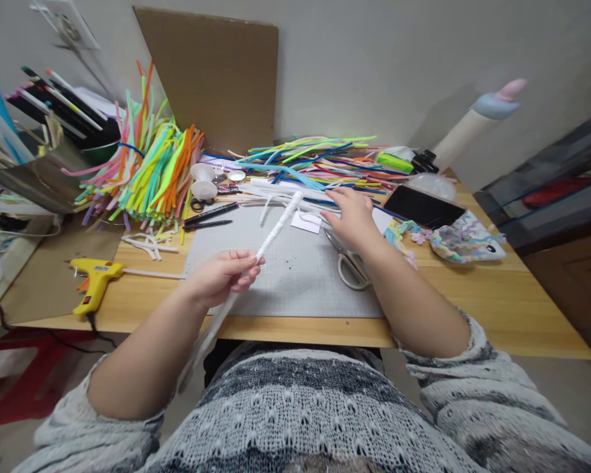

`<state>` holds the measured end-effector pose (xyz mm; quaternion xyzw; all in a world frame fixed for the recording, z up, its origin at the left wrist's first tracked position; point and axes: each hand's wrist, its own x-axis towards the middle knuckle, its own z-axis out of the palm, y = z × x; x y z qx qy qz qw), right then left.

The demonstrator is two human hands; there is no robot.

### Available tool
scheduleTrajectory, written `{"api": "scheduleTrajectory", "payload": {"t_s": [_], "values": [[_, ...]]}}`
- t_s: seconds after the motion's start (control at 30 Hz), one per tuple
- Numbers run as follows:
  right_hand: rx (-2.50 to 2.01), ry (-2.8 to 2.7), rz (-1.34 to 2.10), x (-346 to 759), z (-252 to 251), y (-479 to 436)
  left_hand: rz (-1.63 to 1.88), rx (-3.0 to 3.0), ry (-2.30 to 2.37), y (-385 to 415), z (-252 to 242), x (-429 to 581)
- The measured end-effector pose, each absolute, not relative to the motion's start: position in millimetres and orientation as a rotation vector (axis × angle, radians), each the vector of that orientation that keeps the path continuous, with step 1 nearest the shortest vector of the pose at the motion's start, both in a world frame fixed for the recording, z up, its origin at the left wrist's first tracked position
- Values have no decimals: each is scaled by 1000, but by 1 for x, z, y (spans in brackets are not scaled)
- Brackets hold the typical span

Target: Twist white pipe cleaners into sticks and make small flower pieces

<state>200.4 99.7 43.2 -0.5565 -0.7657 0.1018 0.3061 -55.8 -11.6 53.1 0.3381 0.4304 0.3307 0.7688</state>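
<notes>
My left hand point(231, 270) is closed around the lower end of a white pipe-cleaner stem point(280, 226), wound in tight coils and slanting up to the right. Loose white strands trail below that hand past the table edge. My right hand point(352, 213) reaches over a bundle of white pipe cleaners point(270, 190), thumb and fingers apart; whether its fingertips touch them I cannot tell. Under my right wrist lies a pair of scissors point(353, 270), partly covered. A small white card point(306, 222) is between the stem and my right hand.
A grey cutting mat point(305, 289) covers the table's middle. To the left are a yellow glue gun point(96, 279), black pens point(211, 215) and bundled coloured pipe cleaners point(157, 174). A phone point(423, 205) and a fuzzy pastel craft piece point(465, 240) lie right. Cardboard point(217, 72) leans behind.
</notes>
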Motion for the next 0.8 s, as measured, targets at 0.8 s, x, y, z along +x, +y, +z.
{"api": "scheduleTrajectory", "payload": {"t_s": [0.8], "values": [[-823,-1445,1647,148,24,15,746,700,740,-7,49,-13]]}}
